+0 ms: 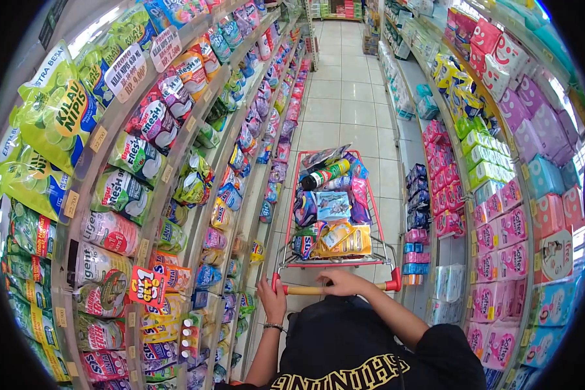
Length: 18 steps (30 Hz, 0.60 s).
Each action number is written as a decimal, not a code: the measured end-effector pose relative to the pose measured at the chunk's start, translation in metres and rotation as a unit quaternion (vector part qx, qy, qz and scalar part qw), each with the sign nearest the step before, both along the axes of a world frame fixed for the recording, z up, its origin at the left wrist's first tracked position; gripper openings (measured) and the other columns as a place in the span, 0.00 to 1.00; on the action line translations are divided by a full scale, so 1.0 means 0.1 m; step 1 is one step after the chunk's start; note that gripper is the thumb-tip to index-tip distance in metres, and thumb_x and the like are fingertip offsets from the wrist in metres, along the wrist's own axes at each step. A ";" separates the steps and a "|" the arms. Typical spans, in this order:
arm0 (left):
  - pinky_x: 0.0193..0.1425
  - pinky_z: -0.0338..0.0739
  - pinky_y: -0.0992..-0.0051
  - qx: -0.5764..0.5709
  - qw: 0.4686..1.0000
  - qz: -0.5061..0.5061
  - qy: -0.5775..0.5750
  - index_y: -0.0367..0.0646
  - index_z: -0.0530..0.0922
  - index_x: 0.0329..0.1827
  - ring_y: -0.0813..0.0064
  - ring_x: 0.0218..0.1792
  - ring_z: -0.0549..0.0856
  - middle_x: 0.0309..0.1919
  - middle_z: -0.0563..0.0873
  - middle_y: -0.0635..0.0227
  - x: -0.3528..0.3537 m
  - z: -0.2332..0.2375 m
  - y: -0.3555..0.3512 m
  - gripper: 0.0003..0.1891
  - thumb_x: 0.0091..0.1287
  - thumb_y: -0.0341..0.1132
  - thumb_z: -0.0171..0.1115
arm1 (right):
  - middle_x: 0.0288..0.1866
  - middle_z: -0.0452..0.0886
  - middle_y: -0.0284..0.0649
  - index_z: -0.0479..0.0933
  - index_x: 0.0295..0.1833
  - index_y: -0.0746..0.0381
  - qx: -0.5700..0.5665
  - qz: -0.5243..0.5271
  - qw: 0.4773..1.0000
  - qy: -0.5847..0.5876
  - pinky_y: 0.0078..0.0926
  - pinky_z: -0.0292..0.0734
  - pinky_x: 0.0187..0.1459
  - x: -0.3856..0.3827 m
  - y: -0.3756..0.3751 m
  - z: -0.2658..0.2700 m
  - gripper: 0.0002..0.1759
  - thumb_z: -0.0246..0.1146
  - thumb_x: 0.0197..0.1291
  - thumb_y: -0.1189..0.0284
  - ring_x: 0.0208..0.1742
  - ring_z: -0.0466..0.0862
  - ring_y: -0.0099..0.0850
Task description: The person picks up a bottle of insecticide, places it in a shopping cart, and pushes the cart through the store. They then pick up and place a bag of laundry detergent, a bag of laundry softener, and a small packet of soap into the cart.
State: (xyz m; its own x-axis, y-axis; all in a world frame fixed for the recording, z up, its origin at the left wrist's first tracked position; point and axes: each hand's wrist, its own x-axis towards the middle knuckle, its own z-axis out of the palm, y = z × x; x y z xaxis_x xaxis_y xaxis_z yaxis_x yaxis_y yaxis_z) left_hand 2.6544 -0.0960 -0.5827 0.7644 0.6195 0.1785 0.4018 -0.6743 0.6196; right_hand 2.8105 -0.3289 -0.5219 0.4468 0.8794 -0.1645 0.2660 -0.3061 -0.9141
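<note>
A shopping cart (pixel 372 195) with a red rim stands in front of me, its yellowish handle (pixel 305 290) running between two red end pieces. My left hand (pixel 272 302), with a bracelet at the wrist, is closed around the handle's left end. Toward the middle, my right hand (pixel 346 284) curls over the bar, its fingers partly bent. Inside the basket lie a dark green and red spray can (pixel 326 175), a light blue pack (pixel 333 207), yellow-orange packs (pixel 344 240) and purple pouches (pixel 305 209). Some goods underneath are hidden.
Shelves of refill pouches (pixel 155 120) line the left side, with a red promotion tag (pixel 147 286) sticking out. On the right are shelves of pink packs (pixel 494 260) and purple tissue packs (pixel 539 120). A white tiled aisle (pixel 344 97) runs ahead between them.
</note>
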 end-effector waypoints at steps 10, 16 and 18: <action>0.64 0.73 0.60 -0.186 0.978 0.079 -0.053 0.28 0.66 0.73 0.55 0.54 0.80 0.51 0.80 0.49 0.05 0.02 -0.15 0.31 0.76 0.44 0.60 | 0.19 0.79 0.34 0.78 0.33 0.62 0.811 0.168 0.558 -0.053 0.23 0.71 0.19 0.18 -0.60 3.51 0.05 0.68 0.57 0.81 0.15 0.77 0.26; 0.69 0.68 0.56 -0.125 0.987 0.065 -0.078 0.30 0.57 0.78 0.53 0.62 0.75 0.62 0.74 0.45 0.12 0.15 0.02 0.37 0.75 0.42 0.63 | 0.25 0.73 0.31 0.72 0.64 0.52 0.723 0.191 0.647 -0.149 0.25 0.58 0.23 -0.01 -0.51 4.04 0.20 0.56 0.68 0.77 0.21 0.71 0.24; 0.69 0.68 0.57 -0.099 0.978 0.070 -0.166 0.30 0.57 0.78 0.52 0.62 0.75 0.62 0.74 0.46 0.32 0.32 0.16 0.36 0.74 0.39 0.63 | 0.25 0.73 0.31 0.72 0.58 0.54 0.737 0.178 0.638 -0.138 0.26 0.61 0.23 -0.06 -0.46 4.04 0.15 0.57 0.67 0.76 0.21 0.73 0.24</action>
